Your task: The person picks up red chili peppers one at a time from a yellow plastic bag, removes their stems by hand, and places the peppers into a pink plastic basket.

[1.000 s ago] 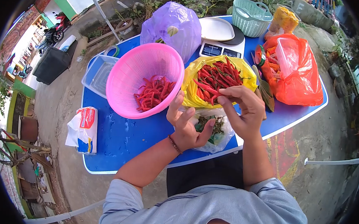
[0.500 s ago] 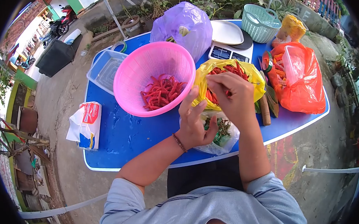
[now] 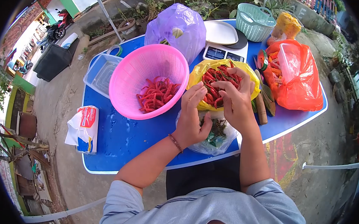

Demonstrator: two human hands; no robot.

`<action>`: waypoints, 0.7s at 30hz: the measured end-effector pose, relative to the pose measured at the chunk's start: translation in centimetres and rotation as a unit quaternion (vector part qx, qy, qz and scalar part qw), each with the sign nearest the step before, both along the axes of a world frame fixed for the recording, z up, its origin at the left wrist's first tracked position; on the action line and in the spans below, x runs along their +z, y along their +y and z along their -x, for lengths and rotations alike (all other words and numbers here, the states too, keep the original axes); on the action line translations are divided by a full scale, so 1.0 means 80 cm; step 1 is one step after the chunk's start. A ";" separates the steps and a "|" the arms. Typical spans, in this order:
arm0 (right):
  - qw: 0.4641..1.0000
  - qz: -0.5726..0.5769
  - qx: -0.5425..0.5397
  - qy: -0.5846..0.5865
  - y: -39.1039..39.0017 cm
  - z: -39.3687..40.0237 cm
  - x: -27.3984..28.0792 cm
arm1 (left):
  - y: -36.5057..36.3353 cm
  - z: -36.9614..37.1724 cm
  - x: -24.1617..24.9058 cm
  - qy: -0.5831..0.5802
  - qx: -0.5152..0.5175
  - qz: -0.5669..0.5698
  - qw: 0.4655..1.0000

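Red chilies (image 3: 219, 76) fill a yellow plastic bag (image 3: 196, 72) in the middle of the table. Over the bag's near right side hovers my right hand (image 3: 241, 104), fingers curved and apart with nothing visible between them. My left hand (image 3: 192, 123) is at the bag's left edge, thumb held away from the fingers, its palm facing my right hand. Below both hands, a clear plastic bag (image 3: 219, 146) holds green stems. To the left, a tilted pink colander (image 3: 129, 74) contains more red chilies (image 3: 158, 95).
Behind stand a purple bag (image 3: 180, 28), a white kitchen scale (image 3: 210, 53) and a green basket (image 3: 254, 27). An orange-red bag (image 3: 302, 93) and a wooden-handled knife (image 3: 260, 108) lie right. A clear container (image 3: 101, 76) and tissue pack (image 3: 89, 125) sit left on the blue table (image 3: 119, 149).
My right hand's fingers, pinched together above the yellow bag before, have spread apart over the chilies. My left hand has shifted little. The view has moved slightly.
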State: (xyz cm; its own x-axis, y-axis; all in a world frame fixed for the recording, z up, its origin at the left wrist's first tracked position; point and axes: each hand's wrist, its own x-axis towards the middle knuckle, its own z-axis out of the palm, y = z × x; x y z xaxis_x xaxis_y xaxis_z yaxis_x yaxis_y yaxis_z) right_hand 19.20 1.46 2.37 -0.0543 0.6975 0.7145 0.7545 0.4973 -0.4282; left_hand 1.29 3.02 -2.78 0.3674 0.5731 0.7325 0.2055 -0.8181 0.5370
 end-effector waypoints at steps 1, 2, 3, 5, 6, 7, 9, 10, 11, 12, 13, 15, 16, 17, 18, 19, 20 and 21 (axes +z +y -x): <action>1.000 0.007 0.000 0.010 -0.001 0.001 -0.001 | 0.000 0.000 0.000 0.001 0.001 -0.003 1.000; 1.000 0.013 0.000 0.020 -0.001 0.001 -0.002 | 0.000 -0.001 0.000 0.002 0.001 -0.007 1.000; 0.999 0.019 0.000 0.029 0.000 0.002 -0.003 | 0.000 -0.001 0.000 0.005 0.002 -0.008 1.000; 0.999 0.039 -0.013 0.008 0.004 0.000 -0.012 | 0.000 -0.001 0.001 0.011 0.004 -0.010 1.000; 0.999 0.049 -0.020 -0.002 0.006 0.000 -0.017 | 0.000 -0.001 0.000 0.009 0.001 -0.006 1.000; 0.998 0.057 -0.036 -0.006 0.007 0.002 -0.019 | 0.000 -0.001 -0.001 0.006 -0.001 -0.002 1.000; 0.995 0.074 -0.069 -0.013 0.010 0.009 -0.021 | 0.001 -0.001 -0.001 0.004 -0.003 0.001 1.000; 0.994 0.070 -0.085 -0.025 0.011 0.014 -0.020 | 0.000 -0.001 0.000 0.005 -0.004 0.000 1.000; 0.992 0.066 -0.101 -0.037 0.011 0.019 -0.018 | 0.000 -0.001 0.000 0.005 -0.005 -0.001 1.000; 0.990 0.062 -0.118 -0.049 0.011 0.020 -0.017 | 0.000 -0.001 0.000 0.009 -0.001 -0.004 1.000; 0.990 0.063 -0.119 -0.052 0.011 0.019 -0.019 | 0.000 -0.001 0.000 0.012 0.003 -0.008 1.000; 0.989 0.064 -0.119 -0.059 0.014 0.017 -0.024 | 0.000 -0.001 0.000 0.011 0.003 -0.006 1.000; 0.989 0.062 -0.118 -0.069 0.013 0.016 -0.023 | 0.000 -0.001 -0.001 0.006 0.000 0.001 1.000; 0.988 0.061 -0.117 -0.080 0.012 0.016 -0.020 | 0.001 -0.001 -0.002 0.002 -0.002 0.008 1.000; 0.987 0.060 -0.115 -0.091 0.010 0.016 -0.018 | 0.001 -0.001 -0.002 0.002 -0.001 0.006 1.000; 0.989 0.050 -0.104 -0.090 0.009 0.016 -0.017 | 0.001 -0.001 -0.002 0.003 -0.001 0.005 1.000; 0.991 0.040 -0.092 -0.089 0.008 0.015 -0.015 | 0.002 -0.001 -0.002 0.003 0.000 0.003 1.000; 0.992 0.030 -0.080 -0.087 0.007 0.014 -0.013 | 0.002 -0.001 -0.002 0.002 -0.002 0.004 1.000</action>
